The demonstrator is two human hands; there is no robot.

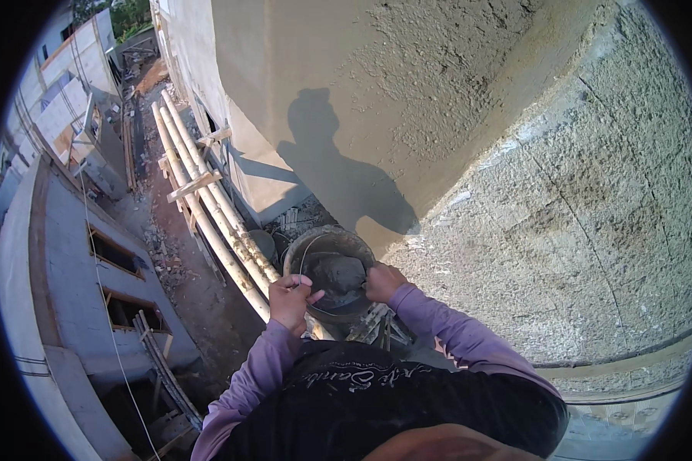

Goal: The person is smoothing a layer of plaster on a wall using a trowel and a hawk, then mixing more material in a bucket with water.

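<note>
A dark round bucket (294,257) stands in front of me with wet grey mortar (315,270) inside. My left hand (289,304) is closed on its near left side, thumb and forefinger reaching over the rim beside the thin wire handle (303,252). At the right rim my right hand (384,283) is clenched in a fist; what it grips is hidden. Next to that fist, a rounded grey shape (341,273) coated in mortar lies in the bucket. Whether it is a tool blade or a lump, I cannot tell.
Long bamboo poles (200,184) with wooden crosspieces (194,187) run along the left, high above rubble-strewn ground (178,280). A partly plastered wall (407,100) rises ahead, meeting a rough wall (569,230) at right. A neighbouring building (69,253) stands at far left.
</note>
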